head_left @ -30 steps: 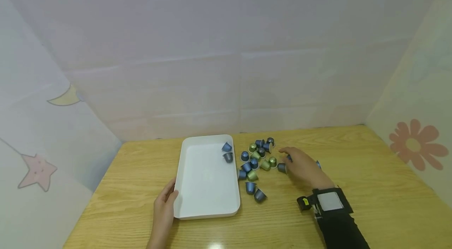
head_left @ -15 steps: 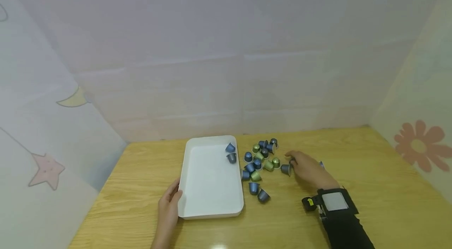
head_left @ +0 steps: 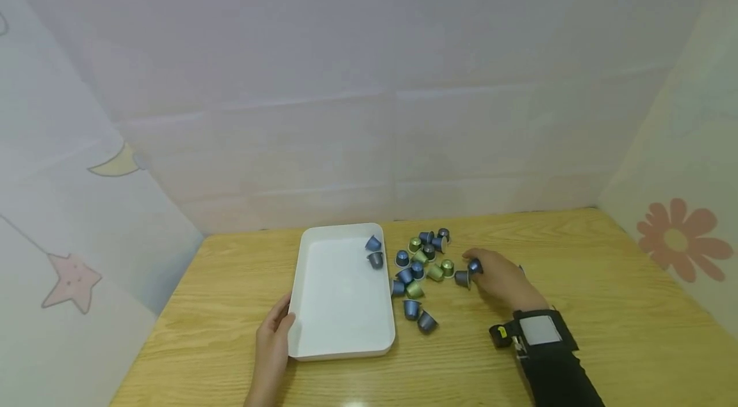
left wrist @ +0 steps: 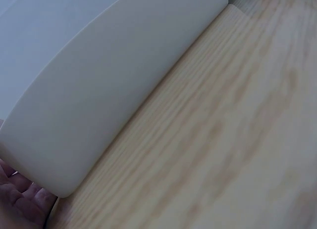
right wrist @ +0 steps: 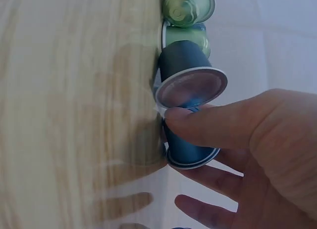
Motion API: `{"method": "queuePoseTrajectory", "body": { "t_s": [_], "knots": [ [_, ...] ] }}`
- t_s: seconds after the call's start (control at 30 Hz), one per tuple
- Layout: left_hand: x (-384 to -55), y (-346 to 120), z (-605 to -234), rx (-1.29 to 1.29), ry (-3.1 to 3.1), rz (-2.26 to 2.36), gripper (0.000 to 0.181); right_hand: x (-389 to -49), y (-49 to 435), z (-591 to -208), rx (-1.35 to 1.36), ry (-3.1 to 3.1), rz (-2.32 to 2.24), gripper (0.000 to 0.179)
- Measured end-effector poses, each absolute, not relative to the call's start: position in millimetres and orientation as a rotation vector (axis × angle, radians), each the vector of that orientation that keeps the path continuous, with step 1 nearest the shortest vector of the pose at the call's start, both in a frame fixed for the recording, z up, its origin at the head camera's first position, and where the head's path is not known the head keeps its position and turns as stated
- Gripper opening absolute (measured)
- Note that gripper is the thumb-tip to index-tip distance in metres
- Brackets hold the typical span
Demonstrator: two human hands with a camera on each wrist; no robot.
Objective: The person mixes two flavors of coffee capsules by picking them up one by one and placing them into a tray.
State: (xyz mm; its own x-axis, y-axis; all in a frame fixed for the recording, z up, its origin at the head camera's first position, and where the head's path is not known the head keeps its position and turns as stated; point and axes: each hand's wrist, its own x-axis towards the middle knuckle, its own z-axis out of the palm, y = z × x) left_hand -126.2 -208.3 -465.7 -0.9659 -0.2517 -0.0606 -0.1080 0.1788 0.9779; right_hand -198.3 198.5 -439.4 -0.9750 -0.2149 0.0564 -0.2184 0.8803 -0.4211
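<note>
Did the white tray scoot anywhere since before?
No, the white tray hasn't visibly shifted either way, judged by the back edge of the wooden table.

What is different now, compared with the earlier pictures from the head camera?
The right hand has drawn back slightly and now pinches a blue capsule, mostly hidden before. The left hand stays at the left side of the white tray; the two capsules inside have not moved.

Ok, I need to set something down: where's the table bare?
The table is bare left of the tray and left hand, and at its right end, past the right hand. The tray's nearer half is free too. Crowded: capsules between tray and right hand.
</note>
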Motion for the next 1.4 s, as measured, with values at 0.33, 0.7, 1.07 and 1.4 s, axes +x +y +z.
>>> {"method": "queuePoseTrajectory", "body": {
  "t_s": [0.33, 0.7, 1.07, 1.4],
  "knots": [
    [-125.8, -206.5, -465.8, 0.388, -2.357, -1.899, 0.043, -196.9, 202.0, -439.1, 0.342, -3.002, 0.682, 0.036],
    [-123.1, -204.0, -464.1, 0.394, -2.333, -1.917, 0.043, -190.5, 196.5, -416.3, 0.351, -2.966, 0.627, 0.036],
    [-121.7, -210.2, -461.5, 0.418, -2.384, -1.898, 0.044, -170.7, 154.8, -371.8, 0.377, -2.904, 0.458, 0.036],
    [-124.7, -210.6, -461.3, 0.395, -2.377, -1.904, 0.044, -151.9, 117.6, -363.0, 0.492, -2.819, 0.319, 0.042]
  ]
}}
